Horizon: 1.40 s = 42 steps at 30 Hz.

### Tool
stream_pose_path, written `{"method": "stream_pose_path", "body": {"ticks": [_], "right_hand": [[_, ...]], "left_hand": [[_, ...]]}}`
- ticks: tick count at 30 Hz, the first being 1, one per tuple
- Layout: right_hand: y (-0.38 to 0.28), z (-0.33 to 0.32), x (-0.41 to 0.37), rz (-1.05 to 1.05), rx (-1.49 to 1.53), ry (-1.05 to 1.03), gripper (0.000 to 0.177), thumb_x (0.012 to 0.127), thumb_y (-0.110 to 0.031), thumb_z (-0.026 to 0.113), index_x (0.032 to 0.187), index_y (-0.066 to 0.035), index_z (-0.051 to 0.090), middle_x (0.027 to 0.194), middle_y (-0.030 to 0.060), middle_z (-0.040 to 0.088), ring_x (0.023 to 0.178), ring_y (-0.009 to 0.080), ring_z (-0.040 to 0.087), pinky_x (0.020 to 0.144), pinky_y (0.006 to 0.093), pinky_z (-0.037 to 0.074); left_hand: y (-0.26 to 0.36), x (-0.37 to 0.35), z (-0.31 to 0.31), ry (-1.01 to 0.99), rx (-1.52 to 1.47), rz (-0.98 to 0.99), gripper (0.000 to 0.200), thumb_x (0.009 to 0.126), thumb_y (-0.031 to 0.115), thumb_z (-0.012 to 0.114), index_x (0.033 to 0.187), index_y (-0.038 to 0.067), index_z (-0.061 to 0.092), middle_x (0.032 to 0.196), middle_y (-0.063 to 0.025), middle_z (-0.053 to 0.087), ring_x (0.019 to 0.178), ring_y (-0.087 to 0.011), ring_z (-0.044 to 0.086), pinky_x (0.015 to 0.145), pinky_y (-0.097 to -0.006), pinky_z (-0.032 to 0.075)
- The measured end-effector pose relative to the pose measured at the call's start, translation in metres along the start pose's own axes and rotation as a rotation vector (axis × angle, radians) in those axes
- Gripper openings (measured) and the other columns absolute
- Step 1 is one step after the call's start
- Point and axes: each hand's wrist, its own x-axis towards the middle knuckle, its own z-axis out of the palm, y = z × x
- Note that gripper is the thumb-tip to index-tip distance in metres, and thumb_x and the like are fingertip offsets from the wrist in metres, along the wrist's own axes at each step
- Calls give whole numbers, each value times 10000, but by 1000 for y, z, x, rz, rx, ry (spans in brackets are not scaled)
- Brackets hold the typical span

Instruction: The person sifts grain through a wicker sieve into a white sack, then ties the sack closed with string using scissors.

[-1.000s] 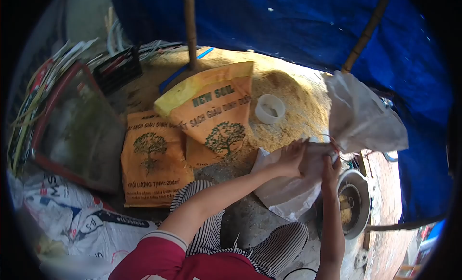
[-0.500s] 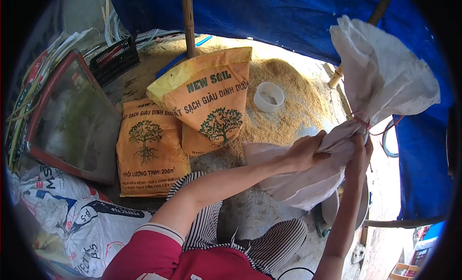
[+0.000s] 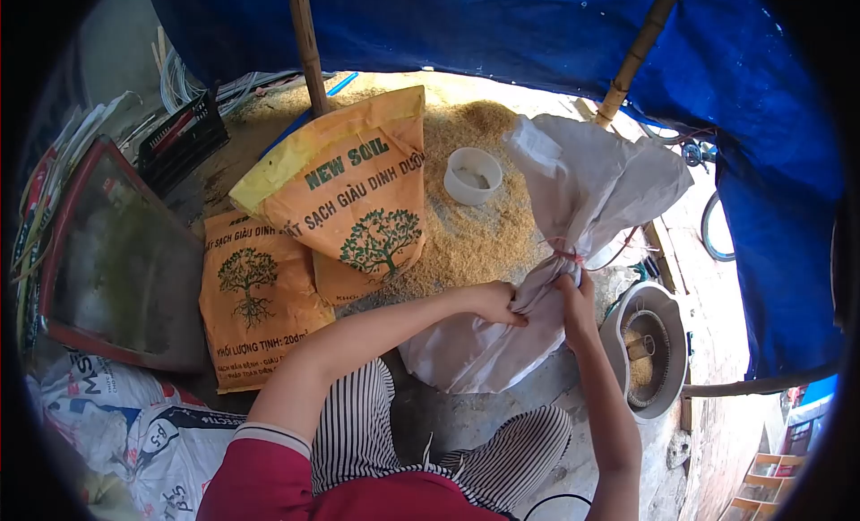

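A large white woven sack (image 3: 475,351) leans on the ground before me, its neck bound with a reddish tie (image 3: 566,254) and its top flaring out above. My left hand (image 3: 498,303) is closed on the gathered cloth below the tie. Just under the knot, my right hand (image 3: 575,299) grips the sack's neck; its fingertips are partly hidden by the folds. Loose ends of the tie trail off to the right.
Two orange soil bags (image 3: 363,212) lie to the left, one over the other. A white tub (image 3: 472,176) sits on scattered husks (image 3: 475,243). At right stands a grey container (image 3: 618,342) holding grain. Bamboo poles (image 3: 307,51) and a blue tarp (image 3: 502,28) edge the space.
Both hands and the sack have moved left and lower in view, and the sack's flared top has sunk. The grey container at right has come into fuller view.
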Motion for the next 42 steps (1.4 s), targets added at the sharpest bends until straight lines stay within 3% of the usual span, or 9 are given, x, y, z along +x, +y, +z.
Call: {"method": "stream_pose_path", "body": {"ticks": [11,13,17,24,28,31,32,36,42], "right_hand": [[41,-11,35,23,-68,96,366,728,-114,490,1067,13,537,862,70,571,765,143,529,687,271,437],[44,-12,35,-117,-113,138,364,726,-125,492,1057,18,543,805,67,573,731,145,525,675,276,431],[15,-21,25,-120,-151,314,360,717,-141,490,1026,32,551,731,61,565,677,137,514,643,273,419],[-11,-56,-16,-23,-68,451,335,720,-106,470,1016,15,569,781,73,580,713,140,529,684,279,429],[-16,-54,-46,55,-60,398,334,711,-86,498,1020,22,562,820,91,599,743,156,553,696,286,439],[-17,-41,-74,182,-5,301,312,711,-72,528,1002,35,555,848,114,610,764,170,567,697,294,447],[-21,-35,-83,166,-15,306,295,716,-71,534,990,38,554,848,118,612,765,172,568,688,296,448],[-49,-21,-105,157,-103,246,229,727,-34,541,948,22,555,827,34,580,730,98,516,630,251,433],[-126,-5,-121,186,-141,-66,258,741,-41,518,975,65,543,866,91,612,786,141,548,698,289,445]], "left_hand": [[-11,30,-1,-90,-33,-34,568,698,463,634,984,-27,611,885,-200,633,849,-308,612,763,-343,466],[-12,33,-3,-70,-54,-44,541,702,426,644,987,-32,608,891,-196,634,848,-310,612,765,-345,464],[27,38,-12,-76,-281,-70,511,697,389,659,991,-26,604,895,-196,634,846,-307,613,764,-352,464],[88,35,4,-85,-86,-164,528,655,359,711,1035,16,580,919,-184,624,889,-308,600,799,-375,450],[101,9,14,183,-112,-133,636,597,410,742,1085,50,550,1105,-185,552,1030,-335,527,857,-384,423],[128,-4,13,303,-57,21,667,591,403,734,1131,92,495,956,-190,607,934,-356,574,807,-459,449],[147,-10,13,280,-8,-270,627,587,380,742,1111,115,519,930,-170,617,911,-345,585,788,-457,458],[154,-39,23,271,-225,-317,527,601,374,731,1050,148,574,917,-137,630,880,-328,598,767,-428,473],[211,-105,-14,471,-243,-367,322,656,289,701,918,122,619,867,-136,631,874,-310,592,730,-404,464]]}}
